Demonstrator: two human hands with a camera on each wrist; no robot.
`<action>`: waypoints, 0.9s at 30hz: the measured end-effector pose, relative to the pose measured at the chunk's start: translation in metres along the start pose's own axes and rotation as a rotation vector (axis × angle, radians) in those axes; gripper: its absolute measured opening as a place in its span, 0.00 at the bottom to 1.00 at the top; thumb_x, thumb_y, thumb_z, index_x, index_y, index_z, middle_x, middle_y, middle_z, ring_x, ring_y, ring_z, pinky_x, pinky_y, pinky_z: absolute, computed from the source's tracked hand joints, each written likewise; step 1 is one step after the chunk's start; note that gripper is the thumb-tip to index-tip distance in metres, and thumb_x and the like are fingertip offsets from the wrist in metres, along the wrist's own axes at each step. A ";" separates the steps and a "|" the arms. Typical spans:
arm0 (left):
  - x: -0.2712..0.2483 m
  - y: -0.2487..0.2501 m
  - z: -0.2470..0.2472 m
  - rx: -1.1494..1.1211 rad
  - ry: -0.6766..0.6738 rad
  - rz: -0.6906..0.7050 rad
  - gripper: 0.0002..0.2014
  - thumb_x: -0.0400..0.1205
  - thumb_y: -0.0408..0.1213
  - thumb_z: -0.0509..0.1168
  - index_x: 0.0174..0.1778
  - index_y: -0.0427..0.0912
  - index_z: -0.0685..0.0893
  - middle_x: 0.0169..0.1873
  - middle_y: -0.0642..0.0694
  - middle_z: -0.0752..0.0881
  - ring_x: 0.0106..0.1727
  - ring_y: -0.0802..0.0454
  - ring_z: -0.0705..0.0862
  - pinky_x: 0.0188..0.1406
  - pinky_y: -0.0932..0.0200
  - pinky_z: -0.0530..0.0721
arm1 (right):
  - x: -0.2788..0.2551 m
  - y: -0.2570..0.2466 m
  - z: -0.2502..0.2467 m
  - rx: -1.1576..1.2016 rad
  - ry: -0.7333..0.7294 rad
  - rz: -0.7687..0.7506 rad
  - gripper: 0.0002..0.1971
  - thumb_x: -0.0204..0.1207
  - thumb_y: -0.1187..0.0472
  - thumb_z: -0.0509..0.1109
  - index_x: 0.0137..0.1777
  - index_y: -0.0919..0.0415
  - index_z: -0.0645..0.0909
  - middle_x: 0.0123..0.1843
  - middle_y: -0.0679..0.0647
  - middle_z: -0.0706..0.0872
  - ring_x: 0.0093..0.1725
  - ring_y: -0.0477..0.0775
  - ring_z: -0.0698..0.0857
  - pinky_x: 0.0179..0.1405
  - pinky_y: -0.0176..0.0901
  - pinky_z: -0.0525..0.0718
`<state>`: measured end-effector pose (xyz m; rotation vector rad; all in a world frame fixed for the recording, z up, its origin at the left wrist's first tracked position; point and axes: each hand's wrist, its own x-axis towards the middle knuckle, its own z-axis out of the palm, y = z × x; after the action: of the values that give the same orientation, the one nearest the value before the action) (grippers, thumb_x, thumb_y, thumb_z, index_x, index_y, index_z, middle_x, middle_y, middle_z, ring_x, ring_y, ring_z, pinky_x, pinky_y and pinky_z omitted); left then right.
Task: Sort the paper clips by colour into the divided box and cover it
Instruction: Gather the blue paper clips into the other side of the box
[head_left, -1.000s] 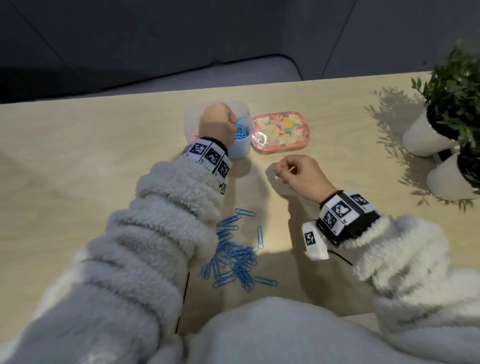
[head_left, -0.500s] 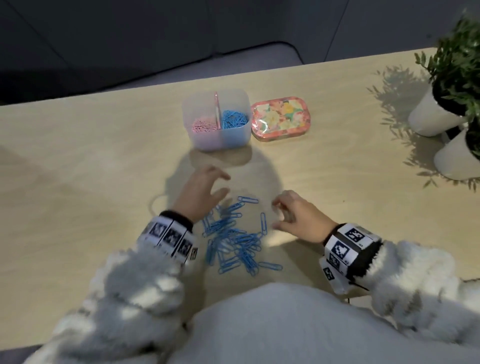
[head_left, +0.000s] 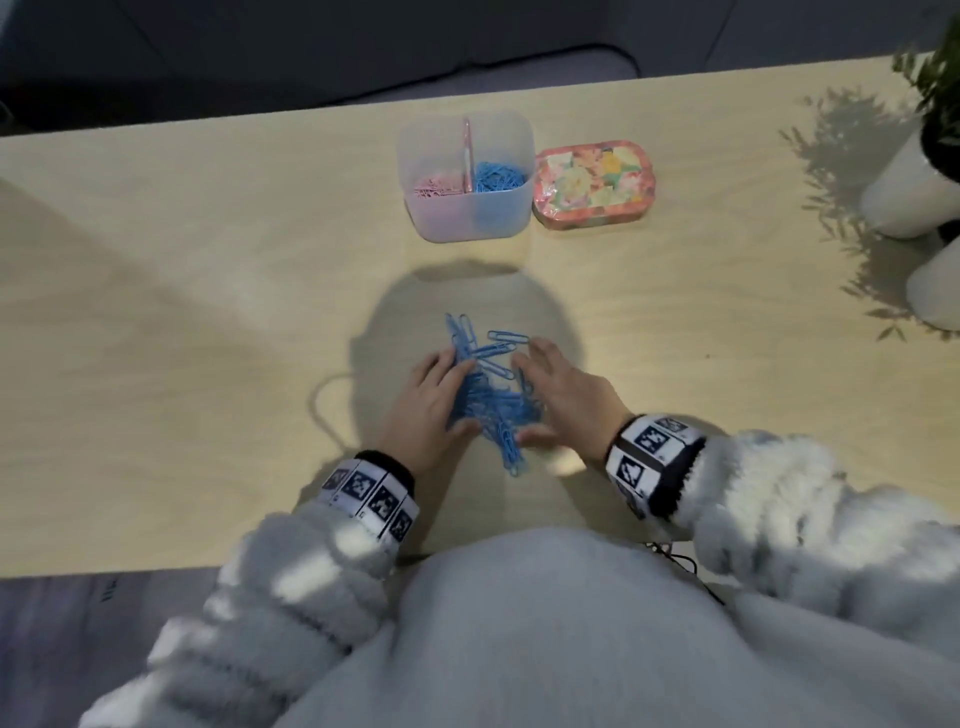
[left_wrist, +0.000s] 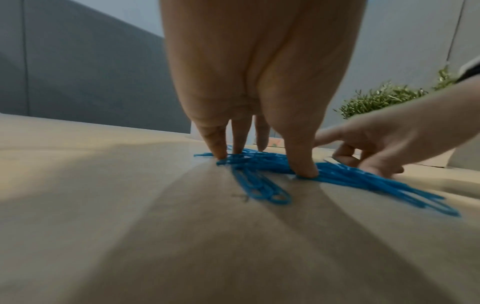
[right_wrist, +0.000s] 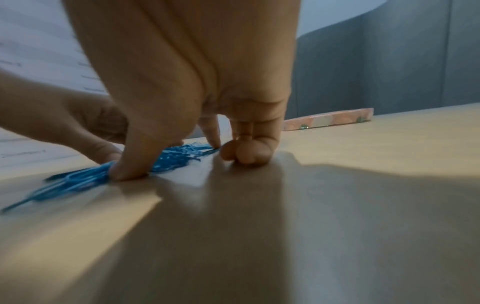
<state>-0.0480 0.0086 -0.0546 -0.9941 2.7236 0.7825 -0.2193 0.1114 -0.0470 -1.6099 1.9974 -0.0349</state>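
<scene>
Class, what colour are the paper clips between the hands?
Blue paper clips, clearest in the head view.

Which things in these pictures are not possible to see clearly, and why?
- Blue paper clips: head view, middle of the pile partly hidden between left hand and right hand; count unclear.
- Divided box: frosted wall blurs its contents.
- Patterned lid: right wrist view shows only its edge.
- Potted plants: head view, cut off by right edge.

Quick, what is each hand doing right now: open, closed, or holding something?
Left hand: open, fingers pressing the blue paper clips from the left.
Right hand: open, fingers pressing the same pile from the right.
</scene>
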 end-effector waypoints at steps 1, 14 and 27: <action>0.004 0.004 -0.001 -0.035 0.011 0.033 0.35 0.76 0.46 0.68 0.77 0.40 0.63 0.79 0.37 0.63 0.79 0.38 0.60 0.80 0.51 0.54 | 0.005 -0.002 -0.003 0.004 0.035 -0.015 0.45 0.65 0.41 0.74 0.77 0.54 0.57 0.80 0.56 0.56 0.67 0.61 0.78 0.54 0.55 0.84; -0.005 -0.007 -0.015 -0.034 0.046 -0.060 0.33 0.73 0.45 0.71 0.72 0.41 0.69 0.65 0.40 0.73 0.65 0.43 0.69 0.67 0.53 0.68 | 0.038 -0.020 -0.014 -0.149 0.090 -0.058 0.43 0.61 0.36 0.73 0.69 0.62 0.67 0.64 0.60 0.72 0.63 0.61 0.71 0.61 0.53 0.75; 0.024 0.011 -0.022 -0.036 0.141 -0.022 0.12 0.78 0.32 0.64 0.57 0.36 0.83 0.51 0.36 0.84 0.52 0.38 0.81 0.52 0.48 0.78 | 0.041 -0.011 -0.016 0.029 0.218 0.001 0.13 0.76 0.71 0.60 0.55 0.65 0.82 0.52 0.63 0.85 0.54 0.65 0.80 0.52 0.56 0.80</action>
<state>-0.0722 -0.0085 -0.0384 -1.1262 2.8197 0.7882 -0.2209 0.0663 -0.0462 -1.6468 2.1497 -0.2479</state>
